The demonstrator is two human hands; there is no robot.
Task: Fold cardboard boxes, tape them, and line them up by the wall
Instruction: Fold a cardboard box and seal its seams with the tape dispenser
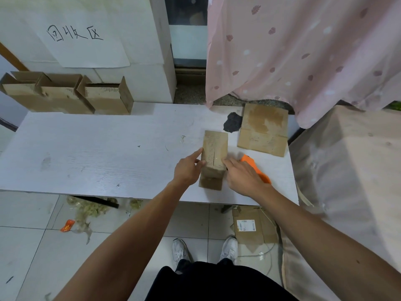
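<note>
A small folded cardboard box (213, 153) stands on the white table (97, 153), its top flaps closed with a seam down the middle. My left hand (187, 169) holds its left side, index finger along the upper edge and thumb against the side. My right hand (243, 174) presses its straight fingers against the box's right side. An orange tape dispenser (257, 168) lies just behind my right hand, partly hidden by it. A flattened cardboard box (263, 129) lies on the table to the back right. Three open folded boxes (65, 94) stand in a row by the wall.
A handwritten paper sign (80, 40) hangs on the white wall above the row. A pink curtain (303, 51) hangs at the back right. A dark patch (233, 122) marks the table near the flat box. Cardboard (253, 227), scraps and an orange wrapper (67, 225) lie on the floor.
</note>
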